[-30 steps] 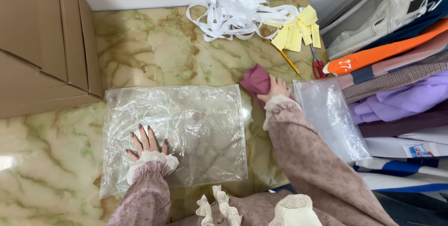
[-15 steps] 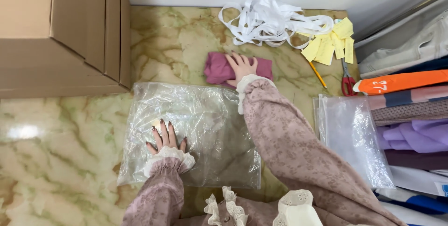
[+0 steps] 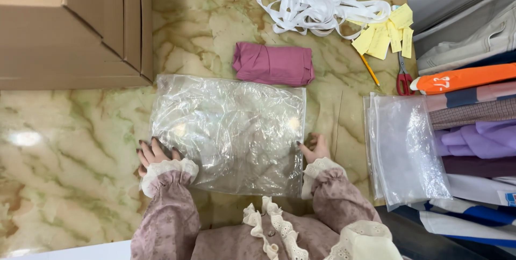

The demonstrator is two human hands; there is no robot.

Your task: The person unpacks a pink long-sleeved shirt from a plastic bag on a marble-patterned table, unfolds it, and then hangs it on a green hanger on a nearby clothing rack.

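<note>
Crinkled clear plastic bag (image 3: 228, 134), one large flat rectangle, lies on the green-veined marble tabletop (image 3: 70, 152) directly before the person. Left hand (image 3: 153, 155) rests at the bag's near left corner, fingers slightly spread and laid flat on its edge. Right hand (image 3: 316, 148) sits at the near right corner, fingers together, their tips touching the plastic edge; whether they pinch it cannot be told. Both wrists wear lace-cuffed mauve sleeves. To the right lies a stack of clear plastic bags (image 3: 408, 150), beside a pile of folded garments in several colours (image 3: 478, 125). Just beyond the flat bag rests one folded pink cloth (image 3: 274, 64), apart from it. Farther right lie one yellow pencil (image 3: 370, 70) and one pair of red-handled scissors (image 3: 404, 77). At the far edge sit a tangle of white ribbon (image 3: 317, 5) and a bunch of yellow paper tags (image 3: 387, 31). Brown cardboard boxes (image 3: 70, 23) fill the far left.
</note>
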